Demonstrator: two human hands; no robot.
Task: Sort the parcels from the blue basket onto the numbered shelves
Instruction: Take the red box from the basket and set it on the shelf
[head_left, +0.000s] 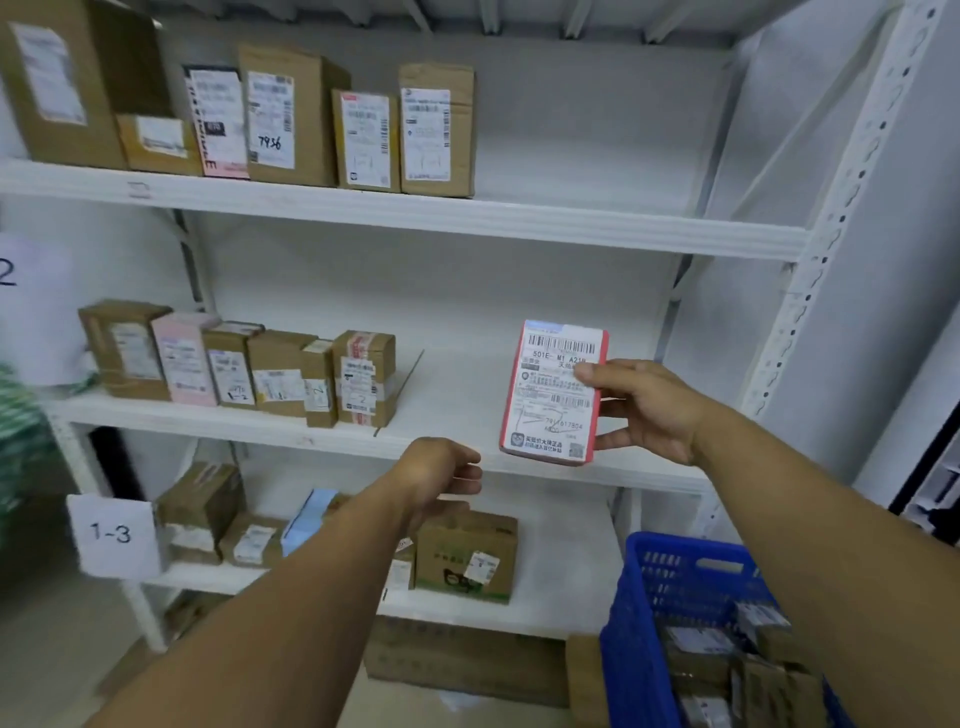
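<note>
Top shelf: six parcels. Middle shelf: six parcels. One blue basket. Two hands.

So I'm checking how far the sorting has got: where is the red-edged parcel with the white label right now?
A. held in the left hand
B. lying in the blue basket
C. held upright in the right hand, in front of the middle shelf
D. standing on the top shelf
C: the right hand grips the red-edged parcel upright by its edge in front of the middle shelf, while the left hand is empty.
</note>
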